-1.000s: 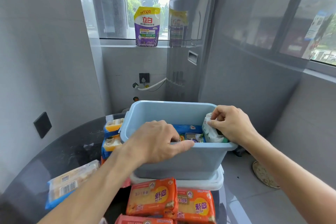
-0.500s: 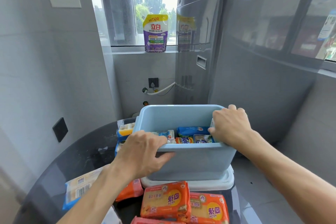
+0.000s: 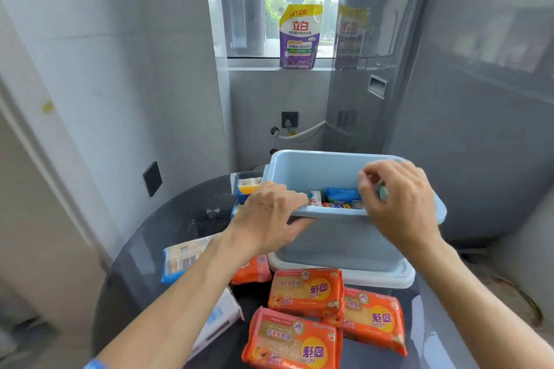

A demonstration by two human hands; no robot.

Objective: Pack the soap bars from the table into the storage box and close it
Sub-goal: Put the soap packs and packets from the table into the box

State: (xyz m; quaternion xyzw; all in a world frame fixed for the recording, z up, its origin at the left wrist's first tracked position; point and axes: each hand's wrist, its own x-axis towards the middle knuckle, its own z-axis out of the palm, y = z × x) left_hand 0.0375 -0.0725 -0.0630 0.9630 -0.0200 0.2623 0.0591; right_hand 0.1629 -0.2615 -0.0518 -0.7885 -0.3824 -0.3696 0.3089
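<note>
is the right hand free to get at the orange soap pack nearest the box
Probably yes. The right hand hovers over the storage box rim with no grip on anything, and the orange soap pack lies uncovered on the table just in front of the box, with nothing between.

The right hand (image 3: 401, 207), earlier pushing a white-wrapped soap bar into the light blue plastic storage box (image 3: 338, 237), now lifts above its rim, fingers loosely curled and empty.

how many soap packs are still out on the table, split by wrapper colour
Orange packs: 4, three in front of the storage box such as, one partly under the left hand's forearm
Blue-edged packs: 3, one at left, two behind the box's left side, partly hidden
Total: 7 visible
</note>
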